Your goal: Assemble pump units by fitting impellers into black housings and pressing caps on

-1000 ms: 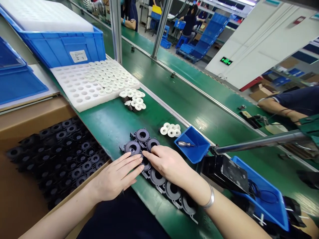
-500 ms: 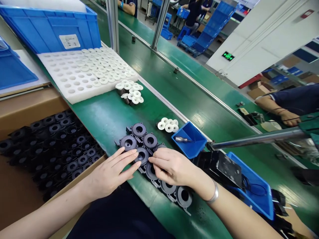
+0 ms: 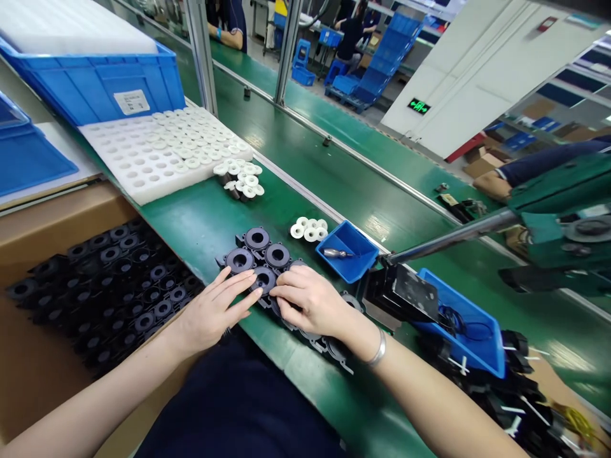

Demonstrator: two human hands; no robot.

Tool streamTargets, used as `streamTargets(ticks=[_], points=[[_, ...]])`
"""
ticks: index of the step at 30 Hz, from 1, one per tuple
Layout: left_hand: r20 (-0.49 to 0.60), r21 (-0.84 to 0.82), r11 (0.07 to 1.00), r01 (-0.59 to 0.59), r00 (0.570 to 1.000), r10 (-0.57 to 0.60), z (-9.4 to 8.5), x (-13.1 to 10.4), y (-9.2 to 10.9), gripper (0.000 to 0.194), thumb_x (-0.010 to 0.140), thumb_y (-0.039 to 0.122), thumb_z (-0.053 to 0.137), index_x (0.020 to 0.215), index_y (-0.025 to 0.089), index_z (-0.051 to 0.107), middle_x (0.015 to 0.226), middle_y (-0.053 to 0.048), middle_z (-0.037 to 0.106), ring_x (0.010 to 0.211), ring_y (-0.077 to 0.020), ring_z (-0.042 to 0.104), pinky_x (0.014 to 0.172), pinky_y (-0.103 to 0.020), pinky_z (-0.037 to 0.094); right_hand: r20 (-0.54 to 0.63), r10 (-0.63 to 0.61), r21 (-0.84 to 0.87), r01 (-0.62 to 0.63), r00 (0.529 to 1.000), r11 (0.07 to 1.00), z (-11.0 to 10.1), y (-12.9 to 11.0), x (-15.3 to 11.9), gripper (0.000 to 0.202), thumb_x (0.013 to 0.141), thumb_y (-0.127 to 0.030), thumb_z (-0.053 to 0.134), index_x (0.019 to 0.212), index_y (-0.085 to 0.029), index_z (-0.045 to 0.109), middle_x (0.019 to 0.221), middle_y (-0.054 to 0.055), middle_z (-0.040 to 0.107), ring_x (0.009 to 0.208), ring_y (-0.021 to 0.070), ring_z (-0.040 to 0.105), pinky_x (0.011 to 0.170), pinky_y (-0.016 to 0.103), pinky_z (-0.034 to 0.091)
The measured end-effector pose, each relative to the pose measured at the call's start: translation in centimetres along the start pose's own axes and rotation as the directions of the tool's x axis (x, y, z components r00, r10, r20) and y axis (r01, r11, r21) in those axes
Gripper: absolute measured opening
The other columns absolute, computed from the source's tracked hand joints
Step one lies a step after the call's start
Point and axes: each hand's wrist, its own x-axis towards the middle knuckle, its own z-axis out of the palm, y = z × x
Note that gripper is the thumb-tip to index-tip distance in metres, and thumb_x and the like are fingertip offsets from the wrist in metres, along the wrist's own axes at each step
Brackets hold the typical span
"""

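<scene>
From my remote view, the round black part [image 3: 262, 280] between the two sets of fingertips now shows more of its face than it did a second ago, when the fingers covered much of it. My left hand [image 3: 205, 318] has its fingers loosely spread, the tips resting at that part's near-left rim and closed on nothing I can see. My right hand [image 3: 319, 305] is curled just to the right, fingertips at the same part's right edge; whether they pinch anything small I cannot tell. I read this as close fingertip handling on one part, with the left hand probably steadying it.

That part sits in a cluster of black parts [image 3: 277, 254] on the green work surface [image 3: 191, 222]. Some lie just beyond my fingertips, and others run in rows under and beside the right hand, partly hidden by it. The cluster looks much as it did, though the camera has shifted. Farther past the right fingers stand white-flanged pieces [image 3: 310, 234], with a small blue bin [image 3: 365, 249] holding a metal-ended tool [image 3: 334, 253] beside them. More white-flanged pieces lie beyond the left fingers, by the foam tray [image 3: 140, 192].
</scene>
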Motion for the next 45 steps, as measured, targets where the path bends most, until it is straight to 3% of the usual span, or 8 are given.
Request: streamTargets(ticks=[3,6,11,16,19,32,40,45], points=[[-0.019,0.010,1.000,0.012,1.000,-0.012,0.2,-0.2,0.0,0.057,0.093,0.006,0.057,0.148,0.016,0.044,0.143,-0.020,0.057,0.143,-0.0303,0.044,0.120,-0.057,0.032,-0.135,0.097,0.094,-0.085,0.986,0.992,-0.7,-0.4,-0.5,0.027,0.095,-0.020,0.049,0.116,-0.019,0.066,0.101,0.008,0.062,0.091,0.0172,0.058,0.084,0.035,0.050],[-0.052,0.005,0.999,0.054,0.997,-0.053,-0.1,0.0,0.9,0.056,0.094,0.006,0.054,0.148,0.020,0.044,0.142,-0.017,0.059,0.141,-0.0304,0.047,0.118,-0.059,0.033,-0.276,0.311,0.215,-0.257,0.909,0.942,-1.7,-1.7,-1.5,0.023,0.097,-0.022,0.050,0.113,-0.018,0.065,0.101,0.008,0.062,0.088,0.0155,0.058,0.080,0.031,0.051],[-0.197,-0.184,0.941,0.283,0.927,-0.318,-1.9,1.9,4.6,0.034,0.096,0.010,0.052,0.128,0.019,0.060,0.121,-0.013,0.065,0.117,-0.0243,0.064,0.102,-0.042,0.053,0.109,0.326,0.548,-0.330,0.939,0.768,-1.2,-5.8,-2.4,0.027,0.092,-0.043,0.065,0.103,-0.018,0.066,0.090,0.002,0.061,0.071,0.0102,0.056,0.065,0.022,0.048],[0.047,-0.513,0.757,0.405,0.893,-0.447,-2.8,3.7,7.3,0.025,0.097,0.019,0.053,0.121,0.020,0.058,0.103,-0.005,0.070,0.089,-0.0167,0.068,0.080,-0.026,0.056,0.071,0.478,0.702,-0.384,0.875,0.599,0.2,-7.0,-2.6,0.035,0.089,-0.048,0.067,0.076,-0.016,0.062,0.076,0.000,0.060,0.069,0.0096,0.051,0.066,0.023,0.042],[0.170,-0.564,0.663,0.492,0.855,-0.490,-2.8,4.0,7.8,0.021,0.100,0.023,0.047,0.117,0.021,0.059,0.087,-0.001,0.069,0.070,-0.0133,0.065,0.068,-0.023,0.053,0.162,0.515,0.813,-0.410,0.842,0.413,0.4,-6.4,-3.2,0.037,0.084,-0.052,0.071,0.081,-0.015,0.063,0.074,-0.002,0.058,0.065,0.0087,0.048,0.062,0.022,0.040],[0.200,-0.498,0.692,0.523,0.845,-0.496,-2.9,3.9,8.4,0.025,0.096,0.027,0.054,0.119,0.018,0.057,0.093,-0.003,0.071,0.081,-0.0165,0.069,0.073,-0.025,0.053,0.166,0.394,0.752,-0.375,0.904,0.542,0.5,-7.2,-3.9,0.036,0.086,-0.050,0.068,0.082,-0.015,0.068,0.077,0.000,0.063,0.069,0.0105,0.053,0.066,0.022,0.042],[0.129,-0.423,0.817,0.392,0.918,-0.374,-2.8,3.2,8.8,0.040,0.091,0.026,0.066,0.128,0.019,0.055,0.106,-0.006,0.071,0.095,-0.0191,0.069,0.084,-0.027,0.057,0.367,0.287,0.899,-0.417,0.885,0.136,0.1,-7.3,-4.4,0.039,0.074,-0.049,0.081,0.075,-0.014,0.063,0.068,-0.003,0.060,0.058,0.0062,0.052,0.057,0.020,0.043],[0.124,-0.484,0.829,0.279,0.960,-0.251,-2.1,2.6,10.8,0.046,0.097,0.019,0.055,0.143,0.022,0.048,0.117,-0.009,0.070,0.105,-0.0178,0.069,0.090,-0.026,0.057,0.372,0.342,0.912,-0.408,0.863,0.035,-0.4,-6.9,-6.6,0.044,0.072,-0.052,0.082,0.079,-0.015,0.059,0.063,-0.004,0.059,0.051,0.0061,0.051,0.049,0.019,0.037]])
